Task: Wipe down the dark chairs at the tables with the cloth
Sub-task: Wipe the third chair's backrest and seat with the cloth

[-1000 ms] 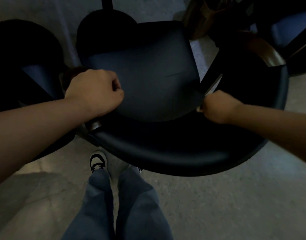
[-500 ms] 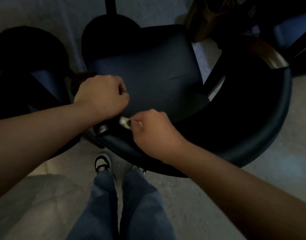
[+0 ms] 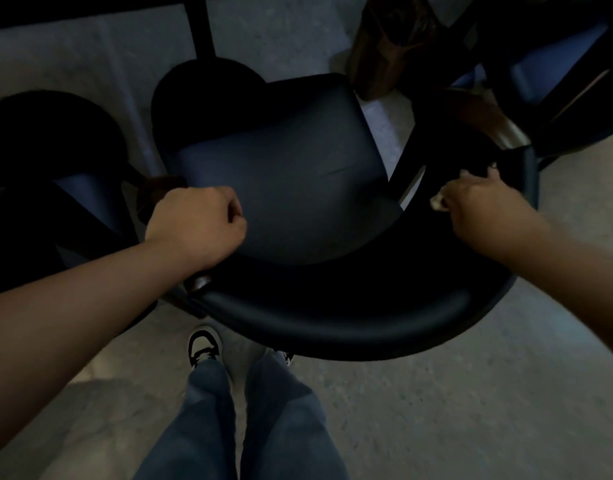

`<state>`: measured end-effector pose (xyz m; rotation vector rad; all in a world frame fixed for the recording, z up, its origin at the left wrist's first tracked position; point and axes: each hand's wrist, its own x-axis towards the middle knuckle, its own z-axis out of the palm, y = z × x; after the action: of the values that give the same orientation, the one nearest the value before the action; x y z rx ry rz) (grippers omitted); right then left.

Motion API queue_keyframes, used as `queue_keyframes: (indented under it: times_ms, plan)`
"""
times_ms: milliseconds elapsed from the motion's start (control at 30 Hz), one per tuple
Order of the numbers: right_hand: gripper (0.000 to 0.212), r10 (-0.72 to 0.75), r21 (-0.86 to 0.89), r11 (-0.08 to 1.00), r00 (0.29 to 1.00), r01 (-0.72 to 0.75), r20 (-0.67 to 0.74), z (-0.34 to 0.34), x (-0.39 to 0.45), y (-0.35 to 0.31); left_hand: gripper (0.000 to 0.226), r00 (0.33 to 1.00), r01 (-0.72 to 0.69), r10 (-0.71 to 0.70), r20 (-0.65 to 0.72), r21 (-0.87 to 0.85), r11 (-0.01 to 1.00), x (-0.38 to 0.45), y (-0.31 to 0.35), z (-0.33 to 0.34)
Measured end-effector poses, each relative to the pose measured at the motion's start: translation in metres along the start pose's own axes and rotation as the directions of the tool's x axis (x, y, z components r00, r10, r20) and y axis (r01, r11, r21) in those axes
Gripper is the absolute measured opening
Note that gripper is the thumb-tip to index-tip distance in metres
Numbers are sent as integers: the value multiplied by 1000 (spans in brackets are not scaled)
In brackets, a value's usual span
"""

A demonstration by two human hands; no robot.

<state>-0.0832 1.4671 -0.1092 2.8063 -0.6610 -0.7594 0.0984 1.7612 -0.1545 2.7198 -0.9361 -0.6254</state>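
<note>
A: Right hand (image 3: 478,199) swung back across, from by the left hand (image 3: 197,230) out to the backrest's (image 3: 332,327) right end. Cloth (image 3: 436,201) bunched under it, fingers curled over, pressing on the rim.

B: Left?

A: Fisted on the backrest's left end, prob steadying the chair (image 3: 280,174).

B: Next pass?

A: Rim curves left-right betw. both hands, so right hand's nearer; unwiped arc lies to its left, I'd guess. Seat's fwd of both.

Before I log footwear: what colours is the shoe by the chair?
Black and white shoe, clearest in the head view.
</note>
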Motion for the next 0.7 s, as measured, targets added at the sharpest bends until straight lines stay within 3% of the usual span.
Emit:
queue_keyframes:
  times_ms: [100,167,267,333,400,500,600,700]
  plan:
    - [20,106,128,989,958,-74,-267,6,-14,-4,26,995,-15,-1,104,156,988,-1,6,-5]
    - [22,265,256,949,909,-186,-322,8,-17,-8,34,973,-3,-55,222,251,968,7,10,-7]
    - [27,420,477,856,808,-201,-414,11,-18,-7,44,927,129,-142,348,62,990,25,38,2]
    - [32,508,629,764,735,-144,-449,11,-21,-4,47,923,119,-56,380,-144,982,39,72,22]
    - [37,599,726,669,692,-156,-403,8,-24,-2,50,900,127,29,435,-325,937,45,108,50]
    - [57,676,782,561,696,-271,-244,4,-22,-2,70,786,315,80,612,-510,800,50,145,91]
    - [79,727,822,400,687,-406,-15,2,-18,7,109,692,467,94,716,-542,699,57,158,115]
    - [91,662,875,179,713,-449,230,1,-14,25,126,640,510,133,757,-547,663,61,164,124]
